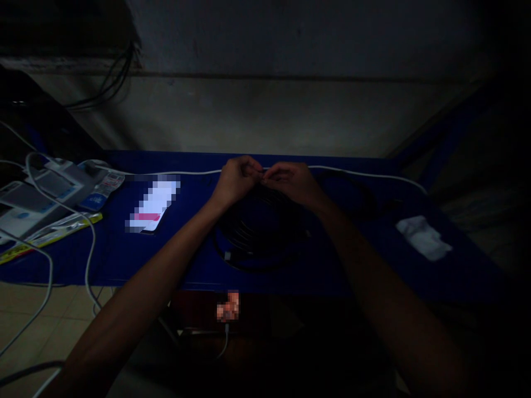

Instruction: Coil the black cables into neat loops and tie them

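Observation:
A coil of black cable (237, 235) lies on a dark blue bench (194, 221), with a small pale end or tag (227, 256) showing at its near left. At the coil's far edge my left hand (240, 174) and my right hand (290, 178) meet, fingertips almost touching. Both are closed in a pinch. Whatever sits between the fingers is too dark and small to make out. A white cable (357, 172) runs along the bench's back edge, passing behind my hands.
Left of the coil lies a phone (153, 204) with a lit, blurred screen. White devices (45, 190), a blue-and-white packet (102, 189), a yellow strip (53, 236) and loose white cords crowd the left end. A crumpled white cloth or tissue (423, 237) rests at right. A wall (257, 116) stands behind.

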